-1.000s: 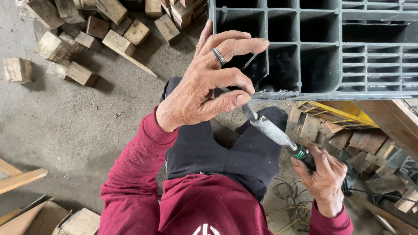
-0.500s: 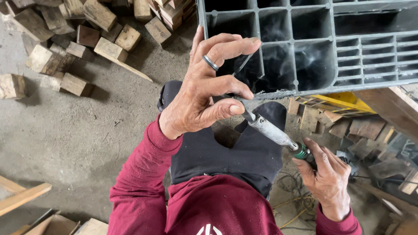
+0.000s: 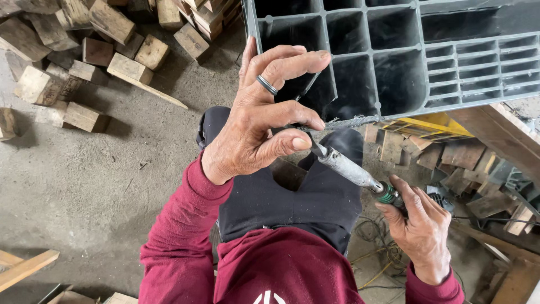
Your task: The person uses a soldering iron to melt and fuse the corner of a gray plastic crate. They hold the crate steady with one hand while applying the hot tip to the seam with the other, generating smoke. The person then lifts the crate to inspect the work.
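My left hand [image 3: 256, 129], with a ring on one finger, is raised at the near edge of a grey plastic grid pallet [image 3: 427, 45]. Its thumb and forefinger are pinched together right at that edge, and the other fingers spread upward. Whatever sits in the pinch is hidden. My right hand [image 3: 419, 231] grips the green-collared handle of a long metal-barrelled heating tool [image 3: 349, 169]. The tool slants up to the left, and its tip meets the pinched fingers under the pallet's edge. My dark trousers and red sleeves fill the lower middle.
Several wooden blocks [image 3: 95, 53] lie piled on the concrete floor at the upper left. A wooden plank [image 3: 25, 267] juts in at the bottom left. Wood scraps [image 3: 450, 163], a yellow part [image 3: 433, 126] and thin cables [image 3: 377, 264] clutter the floor at the right.
The view has shifted a little, so the pallet and block pile sit higher in the picture. My left hand's pinch and the tool tip stay together at the pallet's edge.
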